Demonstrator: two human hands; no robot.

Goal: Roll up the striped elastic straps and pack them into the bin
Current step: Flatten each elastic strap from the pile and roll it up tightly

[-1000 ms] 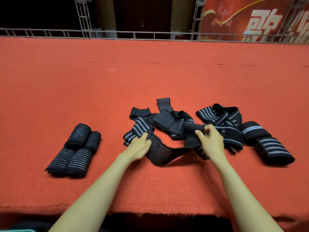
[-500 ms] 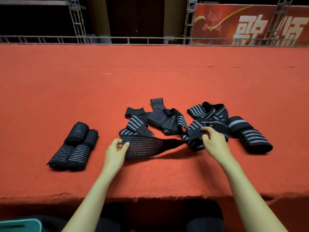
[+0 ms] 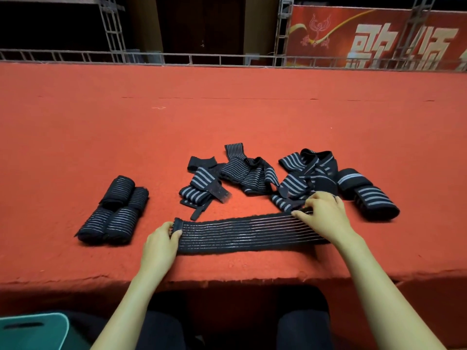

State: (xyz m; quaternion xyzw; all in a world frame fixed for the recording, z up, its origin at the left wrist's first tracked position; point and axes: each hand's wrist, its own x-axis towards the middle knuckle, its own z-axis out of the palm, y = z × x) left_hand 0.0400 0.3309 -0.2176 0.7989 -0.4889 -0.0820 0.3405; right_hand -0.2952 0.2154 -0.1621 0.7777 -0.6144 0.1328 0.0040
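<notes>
A strap is stretched flat, its ends gripped by the left hand and right hand; tight, even rolling is likely called for next.

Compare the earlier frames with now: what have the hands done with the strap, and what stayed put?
The thin-striped strap, bunched against the loose pile a second ago, has been drawn toward the near edge and stretched flat. The left hand still pinches its left end, the right hand grips its right end. The rolled straps on the left and the pile stayed put.
</notes>
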